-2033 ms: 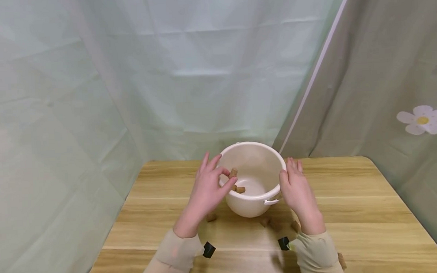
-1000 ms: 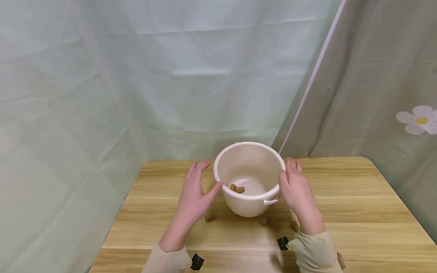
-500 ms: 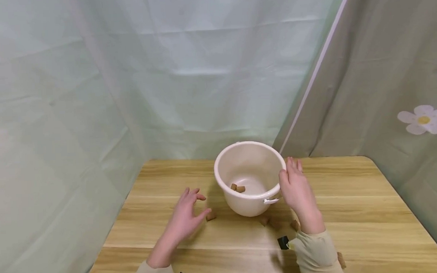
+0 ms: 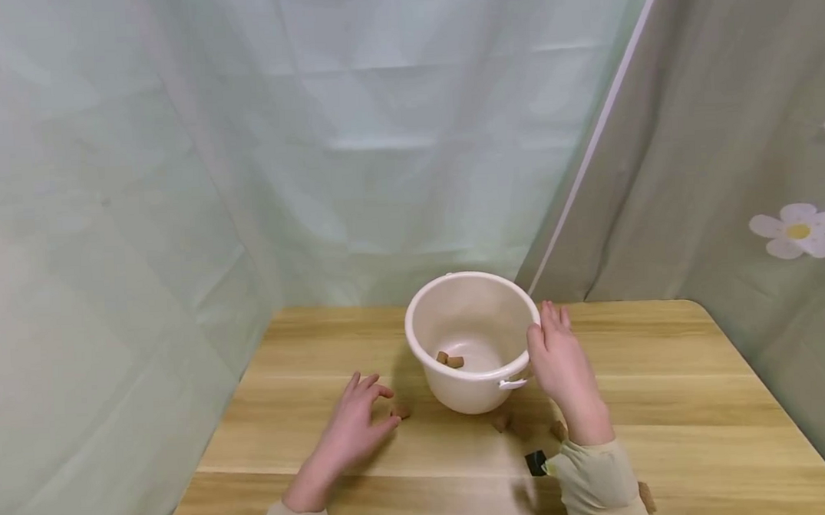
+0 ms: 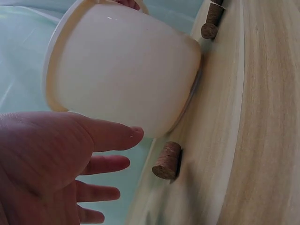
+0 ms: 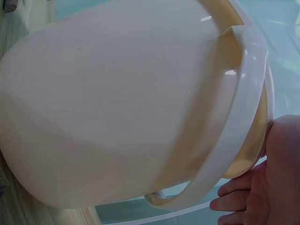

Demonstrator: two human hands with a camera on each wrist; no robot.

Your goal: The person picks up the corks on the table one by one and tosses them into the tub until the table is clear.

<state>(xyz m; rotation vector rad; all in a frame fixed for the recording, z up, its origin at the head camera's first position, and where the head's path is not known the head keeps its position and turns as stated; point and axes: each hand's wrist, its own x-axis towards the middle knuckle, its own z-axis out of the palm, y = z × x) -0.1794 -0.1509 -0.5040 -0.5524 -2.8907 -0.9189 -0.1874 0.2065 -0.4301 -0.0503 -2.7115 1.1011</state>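
A cream plastic bucket [image 4: 460, 390] with a pale handle [image 6: 243, 103] stands on the wooden table. Two brown corks [image 4: 455, 362] lie on its bottom. My right hand [image 4: 564, 362] holds the bucket's right rim, thumb at the edge and other fingers outside. On the table left of the bucket lies a cork [image 5: 167, 161]. Close beside it is my left hand [image 4: 354, 425], fingers spread and nothing between them; the left wrist view shows the thumb and fingertips a little apart from the cork.
More corks lie on the table: one [image 4: 502, 421] in front of the bucket, another [image 4: 558, 430] near the right wrist, and one [image 4: 646, 498] beside the right sleeve. Pale green curtains [image 4: 395, 174] hang behind the table [image 4: 668, 400], and a grey flowered one [image 4: 712, 160] at right.
My left hand let go of a cork at the bucket's left rim, then moved down and left to the table beside another cork. My right hand has stayed on the rim.
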